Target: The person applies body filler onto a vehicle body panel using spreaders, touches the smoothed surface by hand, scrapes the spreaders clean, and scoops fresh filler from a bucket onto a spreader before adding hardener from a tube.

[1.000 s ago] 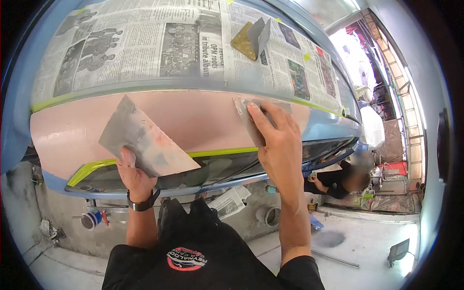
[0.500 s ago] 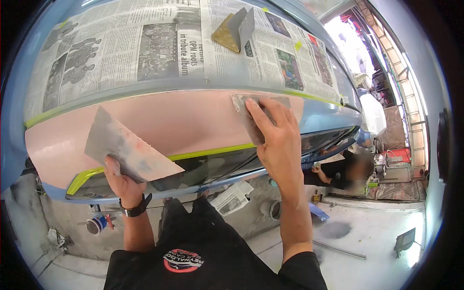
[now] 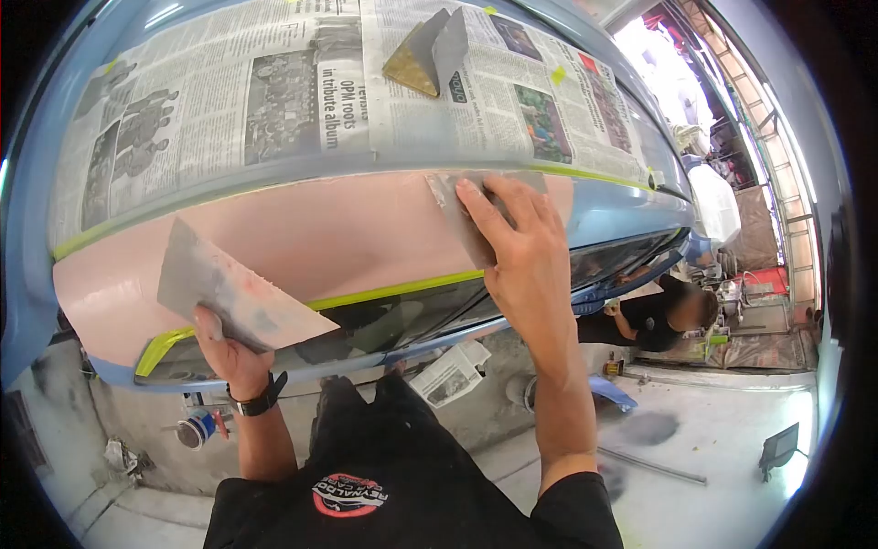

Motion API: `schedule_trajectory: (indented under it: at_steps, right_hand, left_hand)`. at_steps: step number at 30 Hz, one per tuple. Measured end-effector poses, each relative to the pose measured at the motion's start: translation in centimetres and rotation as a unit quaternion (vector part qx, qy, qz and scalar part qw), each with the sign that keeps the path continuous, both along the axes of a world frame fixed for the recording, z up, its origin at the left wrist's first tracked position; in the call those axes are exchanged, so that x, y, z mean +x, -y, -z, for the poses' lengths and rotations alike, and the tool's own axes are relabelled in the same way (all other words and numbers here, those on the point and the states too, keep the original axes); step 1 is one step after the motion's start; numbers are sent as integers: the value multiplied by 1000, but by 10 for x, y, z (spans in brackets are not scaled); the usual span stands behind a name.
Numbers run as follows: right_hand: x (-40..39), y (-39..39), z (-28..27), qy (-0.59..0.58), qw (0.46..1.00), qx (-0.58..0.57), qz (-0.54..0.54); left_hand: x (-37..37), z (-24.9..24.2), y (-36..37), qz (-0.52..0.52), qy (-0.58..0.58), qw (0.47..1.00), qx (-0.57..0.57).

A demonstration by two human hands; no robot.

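My left hand [image 3: 232, 359] grips a grey sheet of sandpaper [image 3: 240, 297] by its lower edge, thumb on top. Pink and bluish smudges mark this sheet, and one edge is ragged. Under the fingers of my right hand [image 3: 523, 242] is another grey sandpaper sheet [image 3: 448, 203], pressed to the pink-coated strip [image 3: 347, 220] along the car's roof edge. Its upper left corner shows beyond my fingertips. The palm side of my right hand is hidden.
Newspaper [image 3: 215, 137] masks the blue roof, bordered by yellow-green tape [image 3: 393, 291]. A yellowish block [image 3: 413, 73] with folded grey sheets lies on it. Below are a bucket [image 3: 195, 428], a newspaper piece [image 3: 453, 375] and a floor lamp [image 3: 779, 448]. Another person [image 3: 658, 316] crouches at right.
The whole view has shifted slightly. Both hands keep their grips, and my right hand stays near the same spot on the pink strip. The other person's position looks slightly different.
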State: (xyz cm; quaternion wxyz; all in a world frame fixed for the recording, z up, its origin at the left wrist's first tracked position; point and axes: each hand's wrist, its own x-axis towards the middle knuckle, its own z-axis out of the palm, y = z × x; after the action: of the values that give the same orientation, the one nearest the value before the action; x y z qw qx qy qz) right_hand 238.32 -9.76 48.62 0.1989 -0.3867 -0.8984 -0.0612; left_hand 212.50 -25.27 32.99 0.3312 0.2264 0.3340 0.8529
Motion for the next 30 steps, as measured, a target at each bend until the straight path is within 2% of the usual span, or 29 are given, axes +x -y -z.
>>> schedule_trajectory:
  at_steps: [1, 3, 4, 6, 9, 12, 15, 19, 22, 26, 30]
  right_hand:
    - [0, 2, -1, -14, 1000, 0, -6]
    - [5, 10, -10, 37, 999, -31, 1]
    - [7, 12, -15, 63, 997, -46, 4]
    - [7, 11, -20, 34, 999, -41, 11]
    - [7, -1, -10, 11, 1000, -9, 17]
    - [7, -5, 0, -2, 1000, 10, 16]
    - [9, 0, 0, -1, 1000, -4, -2]
    - [12, 17, -19, 37, 998, -40, -6]
    - [0, 12, -18, 18, 1000, -8, -2]
    - [-9, 3, -1, 11, 1000, 14, -4]
    - [-9, 12, 7, 9, 1000, -16, -10]
  left_hand:
    - [1, -1, 0, -6, 23, 1000, -2]
    - [4, -7, -2, -13, 66, 998, -3]
    - [1, -6, -1, 12, 48, 999, 15]
    - [-4, -1, 1, 61, 13, 997, 49]
    - [-1, 0, 0, -12, 42, 999, -22]
    - [-2, -1, 0, -3, -6, 1000, -19]
    - [2, -4, -2, -34, 32, 999, -19]
    - [2, -5, -2, -27, 44, 998, -20]
    - [2, -5, -3, -14, 30, 999, -9]
    - [2, -6, -2, -12, 41, 999, -10]
    - [0, -3, 0, -10, 50, 998, -29]
